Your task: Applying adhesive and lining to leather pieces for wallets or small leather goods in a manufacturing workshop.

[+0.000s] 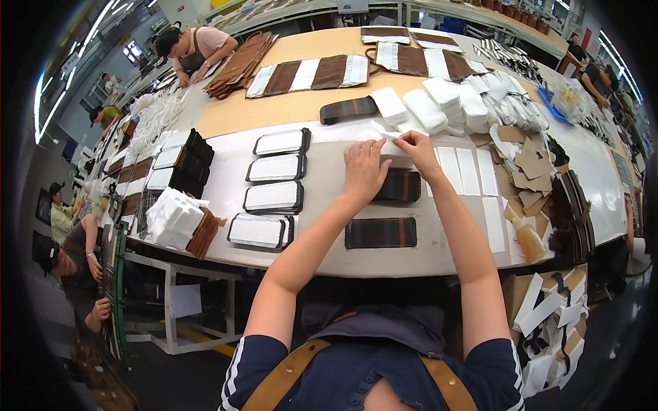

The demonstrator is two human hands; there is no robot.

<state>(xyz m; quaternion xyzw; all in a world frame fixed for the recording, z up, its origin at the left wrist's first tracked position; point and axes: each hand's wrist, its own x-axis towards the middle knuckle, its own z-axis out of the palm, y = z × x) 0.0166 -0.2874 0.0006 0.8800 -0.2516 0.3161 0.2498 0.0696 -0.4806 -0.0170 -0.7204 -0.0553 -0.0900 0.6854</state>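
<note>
I have right hand (417, 151) pinched closed on white sheet (385, 130); left hand (365, 166) part-open, loosely extended at sheet's edge, grip I can't tell; sheet over worktop (321, 248), beyond two dark plaid panels (381, 233); dark-edged white panels (275, 168) left; white pads (423, 111) farther out

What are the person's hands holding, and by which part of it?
The right hand pinches a thin white piece at its right end; whether the left hand also grips it cannot be told.
</note>
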